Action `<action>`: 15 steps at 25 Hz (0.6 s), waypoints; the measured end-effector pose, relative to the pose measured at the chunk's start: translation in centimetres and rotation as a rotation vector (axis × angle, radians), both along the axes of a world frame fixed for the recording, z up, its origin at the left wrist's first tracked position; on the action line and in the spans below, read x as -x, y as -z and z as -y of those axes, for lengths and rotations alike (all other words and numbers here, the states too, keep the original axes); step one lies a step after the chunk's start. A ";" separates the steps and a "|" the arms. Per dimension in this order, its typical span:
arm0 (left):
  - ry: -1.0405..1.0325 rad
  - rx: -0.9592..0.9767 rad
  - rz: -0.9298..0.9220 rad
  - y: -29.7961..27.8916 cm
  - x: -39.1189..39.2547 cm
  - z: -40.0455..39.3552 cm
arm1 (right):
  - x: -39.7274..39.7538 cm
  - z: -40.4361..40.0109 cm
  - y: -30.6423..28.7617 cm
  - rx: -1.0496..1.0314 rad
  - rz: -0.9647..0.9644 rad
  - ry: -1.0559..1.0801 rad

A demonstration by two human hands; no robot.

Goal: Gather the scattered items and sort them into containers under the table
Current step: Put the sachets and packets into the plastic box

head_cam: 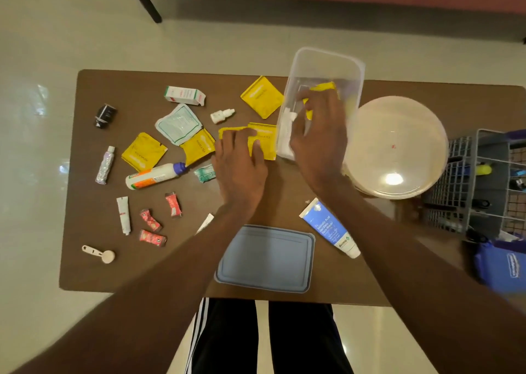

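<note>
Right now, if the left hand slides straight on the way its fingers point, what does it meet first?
The left hand already rests on two yellow sachets. Beyond them, probably another yellow sachet lies first in its line.

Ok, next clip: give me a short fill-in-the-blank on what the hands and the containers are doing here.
1. The right hand puts a yellow sachet into the clear ____.
2. The left hand rests on sachets coloured ____.
3. The blue lid lies flat on the ____, near the table's front edge.
4. The face-wash tube lies just ____ of the lid.

Missing words: tub; yellow; table; right
</note>
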State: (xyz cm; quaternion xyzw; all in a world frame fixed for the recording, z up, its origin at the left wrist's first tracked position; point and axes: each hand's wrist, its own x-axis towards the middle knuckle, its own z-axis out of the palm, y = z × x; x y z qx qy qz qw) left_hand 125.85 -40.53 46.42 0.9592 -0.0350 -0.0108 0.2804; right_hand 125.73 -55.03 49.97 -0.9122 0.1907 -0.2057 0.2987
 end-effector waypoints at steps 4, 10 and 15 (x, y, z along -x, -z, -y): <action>0.001 -0.152 -0.116 3.0 2.2 -6.3 | 2.8 -6.8 1.8 -0.149 -0.130 -0.356; 0.223 -0.296 -0.313 4.0 2.4 -10.0 | 0.2 -10.1 5.1 0.008 -0.714 -0.427; 0.152 -0.302 -0.444 3.5 2.6 -11.5 | -2.0 -11.9 6.6 0.176 -0.809 -0.447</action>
